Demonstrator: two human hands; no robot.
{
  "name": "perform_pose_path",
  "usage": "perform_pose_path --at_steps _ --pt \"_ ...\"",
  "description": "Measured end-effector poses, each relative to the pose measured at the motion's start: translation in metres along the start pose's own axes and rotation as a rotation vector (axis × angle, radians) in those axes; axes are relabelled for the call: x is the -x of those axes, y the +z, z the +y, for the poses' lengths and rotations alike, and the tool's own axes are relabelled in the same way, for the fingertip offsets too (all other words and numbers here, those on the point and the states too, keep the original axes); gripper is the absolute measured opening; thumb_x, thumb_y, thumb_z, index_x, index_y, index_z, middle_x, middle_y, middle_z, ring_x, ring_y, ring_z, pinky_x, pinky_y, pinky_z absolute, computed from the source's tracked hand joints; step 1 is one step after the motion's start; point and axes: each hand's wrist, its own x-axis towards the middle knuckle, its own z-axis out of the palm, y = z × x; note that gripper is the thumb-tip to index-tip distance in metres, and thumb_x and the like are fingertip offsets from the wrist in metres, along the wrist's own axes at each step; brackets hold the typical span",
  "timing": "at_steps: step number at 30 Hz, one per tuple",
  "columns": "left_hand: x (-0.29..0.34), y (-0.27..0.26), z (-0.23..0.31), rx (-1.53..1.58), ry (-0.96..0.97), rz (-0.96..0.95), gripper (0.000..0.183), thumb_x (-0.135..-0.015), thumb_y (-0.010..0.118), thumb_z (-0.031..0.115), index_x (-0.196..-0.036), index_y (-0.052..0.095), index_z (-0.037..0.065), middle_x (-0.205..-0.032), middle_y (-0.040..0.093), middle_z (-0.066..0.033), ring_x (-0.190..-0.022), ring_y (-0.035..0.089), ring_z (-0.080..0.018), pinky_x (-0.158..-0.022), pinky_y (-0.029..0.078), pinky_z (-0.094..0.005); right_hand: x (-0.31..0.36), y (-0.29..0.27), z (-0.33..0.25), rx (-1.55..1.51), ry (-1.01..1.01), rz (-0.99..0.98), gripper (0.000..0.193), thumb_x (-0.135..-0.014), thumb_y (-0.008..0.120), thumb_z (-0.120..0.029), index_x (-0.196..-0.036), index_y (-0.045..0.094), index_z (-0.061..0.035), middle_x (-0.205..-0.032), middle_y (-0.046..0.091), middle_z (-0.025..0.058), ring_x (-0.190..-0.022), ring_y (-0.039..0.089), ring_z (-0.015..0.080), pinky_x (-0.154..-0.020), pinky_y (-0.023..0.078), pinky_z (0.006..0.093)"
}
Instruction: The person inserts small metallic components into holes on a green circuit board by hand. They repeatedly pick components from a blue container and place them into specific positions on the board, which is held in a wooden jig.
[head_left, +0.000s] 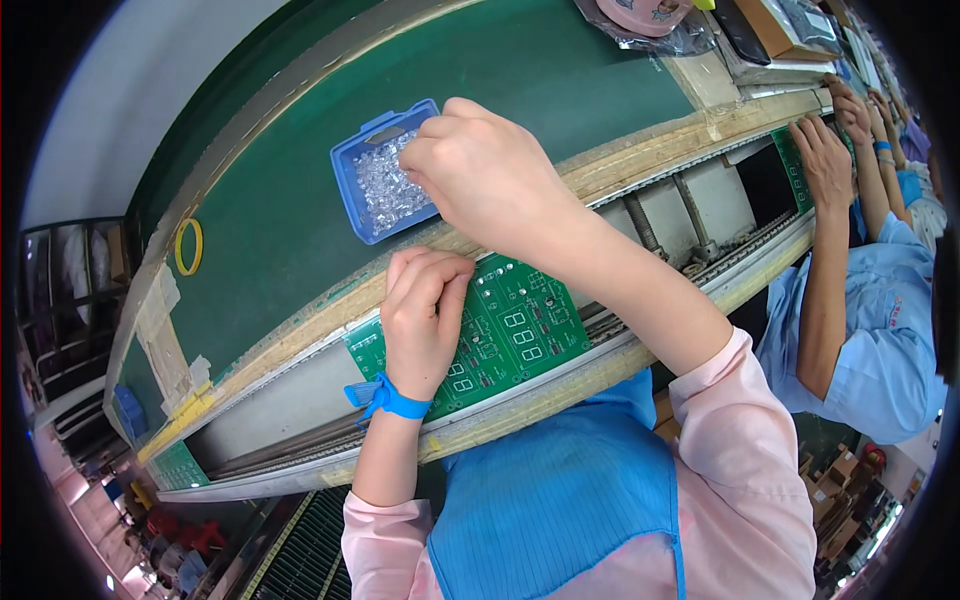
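Observation:
A blue plastic bin of small clear parts rests on the green bench. Over its right side is my right hand, with its fingers pinched together and the tips partly hidden behind the hand. Just in front of the bin, a green circuit board with white segment-digit outlines lies across the rail track. My left hand is over the left part of this board, fingers curled toward its far edge. A blue wrist strap circles my left wrist. What the left fingertips grip, if anything, is hidden.
A yellow tape ring lies on the bench at left. Another circuit board sits at the track's left end. At right, a co-worker's hand touches a further board. Boxes and a plastic bag stand at the back right.

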Motion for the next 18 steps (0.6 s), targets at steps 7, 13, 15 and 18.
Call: perform_pose_path --at_steps 7,13,15,18 --pt "0.001 0.002 0.013 -0.028 -0.099 -0.022 0.017 -0.08 0.073 -0.005 -0.096 0.07 0.0 -0.086 0.067 -0.0113 -0.087 0.061 -0.0279 -0.076 0.05 -0.0382 0.04 -0.022 0.009 -0.22 0.075 0.238 0.006 -0.079 0.071 -0.007 -0.084 0.07 -0.0027 -0.08 0.066 0.0093 -0.079 0.062 0.0278 -0.071 0.052 0.0378" --pt "0.0 0.002 0.01 -0.179 0.103 -0.062 0.025 -0.076 0.077 -0.006 -0.1 0.07 -0.001 -0.084 0.066 -0.0118 -0.082 0.063 -0.0268 -0.072 0.052 -0.0354 0.058 -0.023 0.023 -0.326 0.209 0.31 0.007 -0.079 0.071 -0.007 -0.084 0.07 -0.0019 -0.08 0.067 0.01 -0.079 0.063 0.0292 -0.072 0.053 0.0389" --pt "0.002 0.002 0.01 -0.195 0.059 -0.054 0.021 -0.078 0.076 -0.007 -0.098 0.07 -0.001 -0.088 0.068 -0.0125 -0.082 0.065 -0.0251 -0.073 0.053 -0.0327 0.061 -0.023 0.026 -0.349 0.231 0.334 0.007 -0.08 0.072 -0.006 -0.085 0.07 -0.0015 -0.081 0.068 0.0103 -0.077 0.064 0.0285 -0.07 0.052 0.038" --pt "0.002 0.003 0.014 -0.202 -0.012 -0.07 0.018 -0.079 0.074 -0.008 -0.096 0.07 -0.002 -0.09 0.069 -0.0133 -0.082 0.067 -0.0243 -0.074 0.054 -0.0317 0.061 -0.022 0.029 -0.353 0.248 0.362 0.006 -0.081 0.072 -0.006 -0.085 0.07 -0.0017 -0.08 0.068 0.0104 -0.076 0.064 0.0279 -0.068 0.052 0.0373"
